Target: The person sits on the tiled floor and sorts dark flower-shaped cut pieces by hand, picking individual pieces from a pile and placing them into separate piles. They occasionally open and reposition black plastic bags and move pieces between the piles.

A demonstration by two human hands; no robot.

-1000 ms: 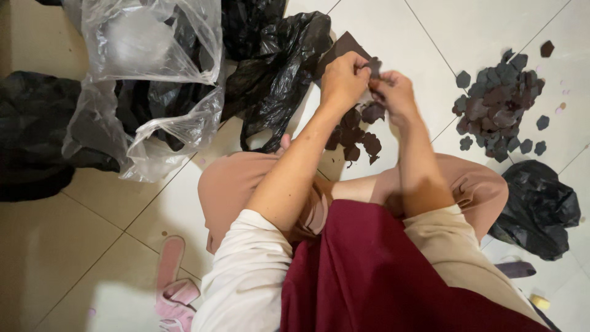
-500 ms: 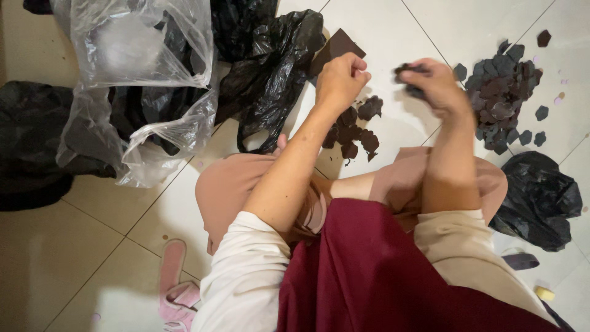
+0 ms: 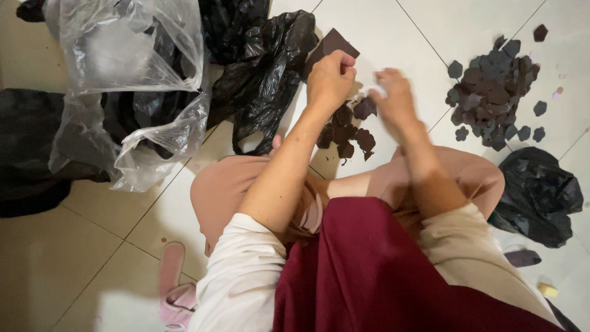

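Far left of the dark sheet (image 3: 335, 44), a clear plastic bag (image 3: 132, 67) slumps over black bags (image 3: 261, 67) on the tiled floor (image 3: 393, 31). Left hand (image 3: 330, 80) is fisted, fingers pressed together, gripping the dark brown sheet; its long axis runs up and left, away from the person, free corner pointing toward the black bags. Below the sheet, a small heap of cut pieces (image 3: 347, 129). Right of the sheet, right hand (image 3: 396, 98) is blurred; fingers loosely curled, whether they pinch anything cannot be told. It has swung back toward the sheet from the large pile of flower-shaped cutouts (image 3: 495, 92) farther right. Crumpled black bag (image 3: 541, 197) lower right.
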